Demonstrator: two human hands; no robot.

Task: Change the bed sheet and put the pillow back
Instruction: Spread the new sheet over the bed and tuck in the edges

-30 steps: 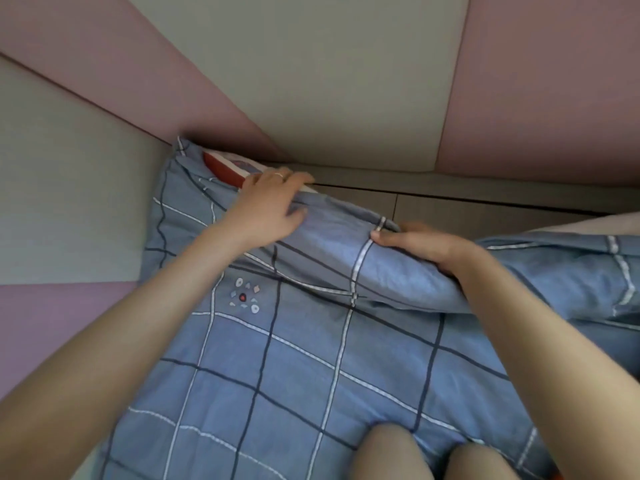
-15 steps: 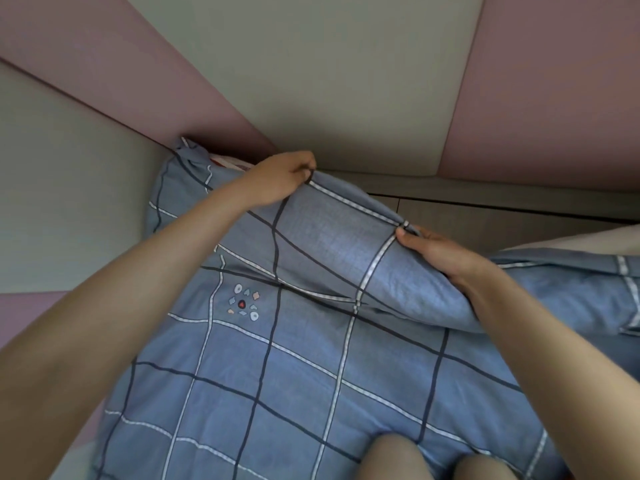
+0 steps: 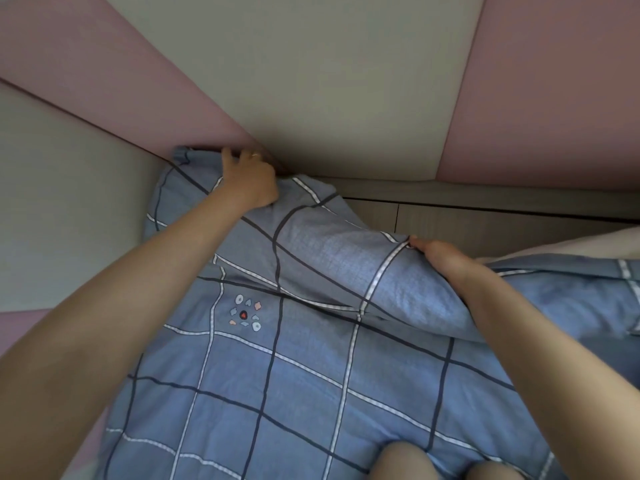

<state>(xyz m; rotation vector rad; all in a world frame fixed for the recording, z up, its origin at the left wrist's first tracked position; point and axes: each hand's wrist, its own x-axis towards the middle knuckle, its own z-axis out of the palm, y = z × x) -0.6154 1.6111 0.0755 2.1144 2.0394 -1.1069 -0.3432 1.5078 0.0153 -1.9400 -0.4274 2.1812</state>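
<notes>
Our knees (image 3: 405, 462) kneel on the bed sheet (image 3: 294, 393), spread below both hands. Right hand (image 3: 446, 261) pinches its raised fold. Farther off, left hand (image 3: 249, 178) has carried the gripped corner into the wall angle, and the red patch is now covered. We judge this corner nearly fitted.

Sheet (image 3: 311, 375) fills the corner below wall panels (image 3: 329, 81); knees (image 3: 405, 462) seemingly upon it.

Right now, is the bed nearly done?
Partly. The blue checked sheet already covers the near part of the bed. In hand: the left hand holds its far corner against the padded wall, and the right hand grips the raised head edge. Left: flatten and tuck that edge, then put the pillow back; no pillow clearly shows.
</notes>
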